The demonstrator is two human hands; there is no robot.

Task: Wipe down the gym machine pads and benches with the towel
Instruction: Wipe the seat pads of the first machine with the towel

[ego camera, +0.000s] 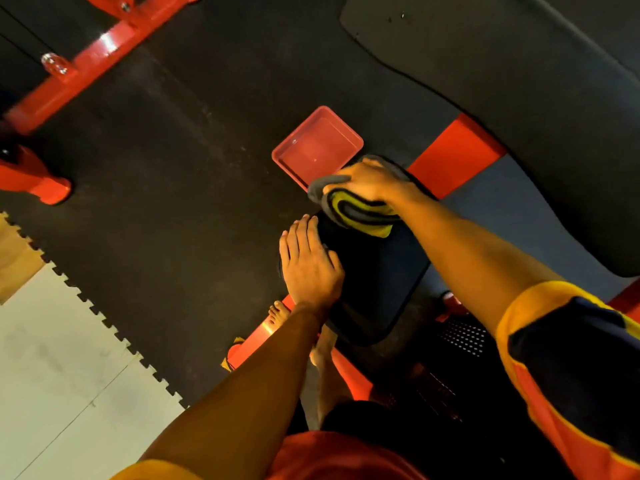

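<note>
Item: small black seat pad (374,271), rounded corners, mounted on a red frame; taken as reference for all positions.

- Towel (356,213): folded, grey with yellow and black bands, lying on the pad's far end.
- Right hand (370,183): on top of the towel, fingers bent down over its far edge, gripping it against the pad.
- Left hand (308,268): flat on the pad's left edge, fingers straight and together, holding nothing.
- Red tray (317,148): square, shallow, on the floor just beyond the pad's far end; a thin layer of clear liquid appears to lie in it.
- Long black bench pad (519,98): beyond and right of the seat pad, apart from it.
- Bare foot (277,315): near-left of the pad, beside a red floor bar.
- Red machine frame (86,64): far left, well apart.
- Interlocking floor mats (69,368): pale, near-left, well apart.
</note>
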